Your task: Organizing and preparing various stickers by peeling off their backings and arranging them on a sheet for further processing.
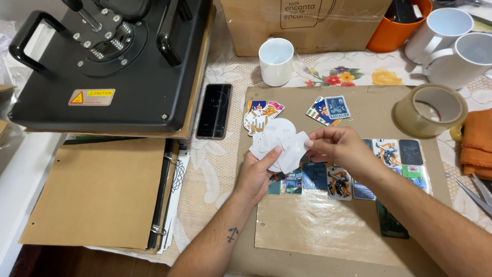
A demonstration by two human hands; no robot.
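Head view: 2 hands (261, 172) (338, 146), 3 white mugs (275, 61).

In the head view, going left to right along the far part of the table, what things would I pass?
Black heat press machine → black smartphone lying flat → single white ceramic mug → small fan of blue printed cards → orange plastic cup → roll of clear packing tape → folded orange cloth.
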